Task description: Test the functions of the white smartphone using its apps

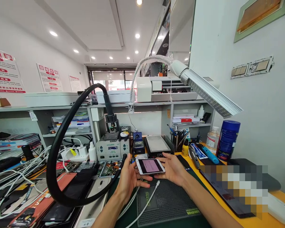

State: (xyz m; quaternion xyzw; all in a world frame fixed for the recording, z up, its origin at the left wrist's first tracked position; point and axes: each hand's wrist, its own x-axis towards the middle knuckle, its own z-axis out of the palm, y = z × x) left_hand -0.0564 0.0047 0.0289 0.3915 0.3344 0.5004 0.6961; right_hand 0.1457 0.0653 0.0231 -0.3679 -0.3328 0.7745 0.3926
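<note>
A white smartphone [150, 166] with a lit, pinkish screen is held level between my two hands, above a dark perforated work mat [171, 196]. My left hand [128, 177] grips its left end, the fingers reaching underneath. At the other end, my right hand [173, 167] has its thumb on the upper edge and fingers along the right side and below. Just beneath the phone, a white charging cable [147, 204] lies across the mat, its plug free. I cannot read the text on the screen.
A thick black hose [52, 164] loops up from a hot-air station [112, 148] at the left. Phones and white cables crowd the left side. An LED lamp [211, 90] hangs over the right. Bottles, a blue can [228, 139] and a pen holder [179, 141] stand behind.
</note>
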